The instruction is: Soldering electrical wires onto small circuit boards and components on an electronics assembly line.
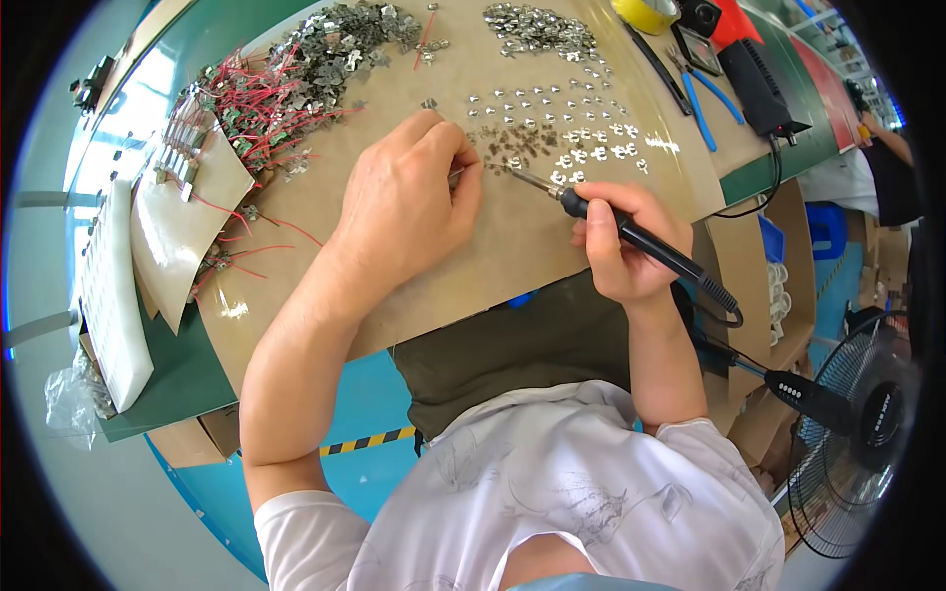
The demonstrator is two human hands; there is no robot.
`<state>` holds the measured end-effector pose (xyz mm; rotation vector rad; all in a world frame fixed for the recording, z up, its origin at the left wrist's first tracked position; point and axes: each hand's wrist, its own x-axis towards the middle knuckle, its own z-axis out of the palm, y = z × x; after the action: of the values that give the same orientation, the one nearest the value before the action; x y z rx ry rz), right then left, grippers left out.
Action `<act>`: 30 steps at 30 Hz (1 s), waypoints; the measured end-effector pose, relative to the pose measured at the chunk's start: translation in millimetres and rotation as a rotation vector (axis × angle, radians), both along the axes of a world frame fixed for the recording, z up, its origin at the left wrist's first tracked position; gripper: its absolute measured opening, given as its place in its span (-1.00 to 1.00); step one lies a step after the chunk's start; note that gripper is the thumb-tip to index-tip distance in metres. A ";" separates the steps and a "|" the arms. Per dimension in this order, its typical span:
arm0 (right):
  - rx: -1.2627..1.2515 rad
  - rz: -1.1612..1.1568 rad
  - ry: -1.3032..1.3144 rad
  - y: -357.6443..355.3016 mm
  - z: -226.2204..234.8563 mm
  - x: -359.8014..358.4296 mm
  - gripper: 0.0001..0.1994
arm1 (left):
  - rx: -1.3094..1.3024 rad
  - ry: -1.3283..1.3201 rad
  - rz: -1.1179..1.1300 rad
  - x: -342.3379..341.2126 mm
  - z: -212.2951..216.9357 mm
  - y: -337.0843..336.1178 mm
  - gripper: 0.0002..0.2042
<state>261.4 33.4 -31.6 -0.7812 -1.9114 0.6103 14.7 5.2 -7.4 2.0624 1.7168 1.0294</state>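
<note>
My right hand (636,241) grips a black soldering iron (670,258), its metal tip pointing left toward my other hand. My left hand (409,187) is closed in a pinch just left of that tip; a small metallic bit shows at the fingers, too hidden to name. Around the tip lie small brown pieces (517,143) on the brown work sheet (394,291). Flat silver metal tabs (596,151) lie in loose rows to their right. Beyond them stand rows of small silver studs (537,103).
A heap of grey metal parts (365,39) with red wires (251,94) fills the far left. Shiny metal pieces (540,32) are piled at the back. Blue-handled pliers (705,108), a black box (759,89) and yellow tape (645,12) lie right; a fan (852,424) stands lower right.
</note>
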 end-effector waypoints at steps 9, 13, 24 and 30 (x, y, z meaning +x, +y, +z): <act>-0.019 -0.063 0.110 -1.1 1.4 -7.4 -0.91 | -0.009 0.014 -0.016 1.6 -1.2 1.0 -0.93; 0.015 -0.002 0.024 1.1 1.4 -1.2 -0.88 | -0.005 0.015 -0.017 1.8 -1.9 0.7 -0.93; 0.032 0.013 0.043 3.3 -0.2 -1.4 -0.89 | -0.014 0.032 -0.005 3.3 -0.6 1.8 -0.93; 0.051 0.004 0.032 6.5 1.9 -2.9 -0.90 | -0.019 0.054 -0.004 2.5 0.2 4.6 -0.94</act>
<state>258.4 39.9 -29.7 -0.7313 -1.8921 0.5706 17.2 9.8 -7.2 2.0999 1.7404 0.9602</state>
